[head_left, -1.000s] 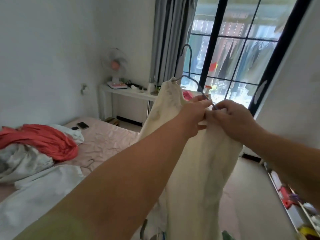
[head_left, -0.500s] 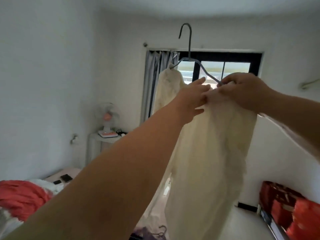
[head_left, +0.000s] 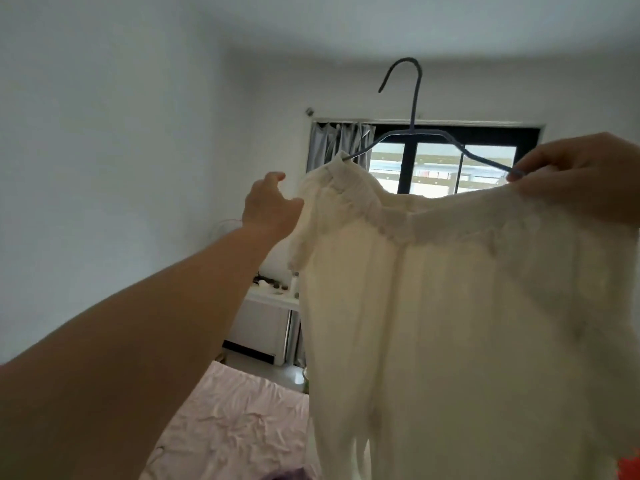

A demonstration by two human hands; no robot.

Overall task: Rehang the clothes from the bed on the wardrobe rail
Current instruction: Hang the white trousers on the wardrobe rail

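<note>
Up it goes: the cream garment (head_left: 450,306) is held high in front of the window (head_left: 433,168), spread wide between the two hands. The right hand (head_left: 581,178), at the right edge, has its fingers curled over the garment's top band and the right end of the blue wire hanger (head_left: 415,133), clamping the two together. Over on the left, the left hand (head_left: 270,206) is at the garment's left edge, thumb touching the cloth just below the band; whether it really pinches the fabric or only brushes it, I cannot tell, since its fingers are turned away. The hands are well apart, with the whole width of the waistband stretched between them.

The hanger's left tip is tucked into the bunched top left corner of the garment, its hook pointing straight up against the ceiling, hooked on nothing. The cloth hangs down long and loose, filling the right half of the view.

Below, near left, lies the bed (head_left: 235,427) with its wrinkled pink sheet. Farther off, past the left forearm, a white desk (head_left: 270,299) stands under the grey curtain (head_left: 332,143) with small items on it, too blurred to name.
</note>
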